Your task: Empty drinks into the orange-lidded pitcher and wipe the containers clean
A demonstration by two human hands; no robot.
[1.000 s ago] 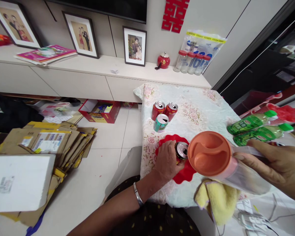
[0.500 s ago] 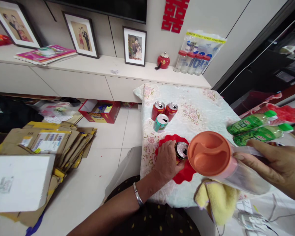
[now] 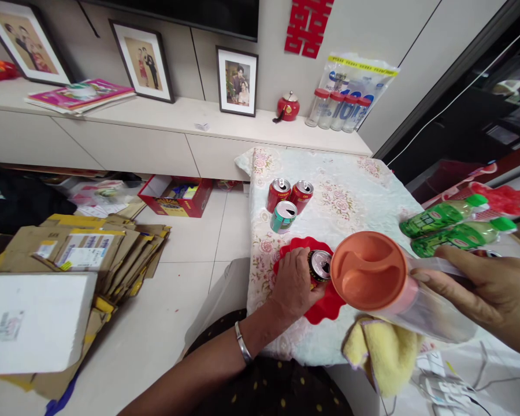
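My left hand (image 3: 295, 284) is wrapped round an opened drink can (image 3: 320, 266) with a dark rim, over a red scalloped plate (image 3: 329, 309). In my right hand (image 3: 487, 289) is the handle of a clear plastic pitcher (image 3: 437, 318). The pitcher is tipped to the left, its orange lid (image 3: 368, 271) right beside the can's top. Whether liquid flows between them I cannot make out. Beyond the plate stand two red cans (image 3: 279, 195) and a green can (image 3: 283, 217), all opened. A yellow cloth (image 3: 383, 352) hangs at the table's near edge below the pitcher.
Two green bottles (image 3: 444, 216) lie at the right side of the flowered tablecloth (image 3: 338, 199). Behind the table runs a low white cabinet (image 3: 225, 130) with picture frames and glass jars (image 3: 338, 111). Flattened cardboard (image 3: 86, 248) and a white foam box (image 3: 34, 320) occupy the floor at left.
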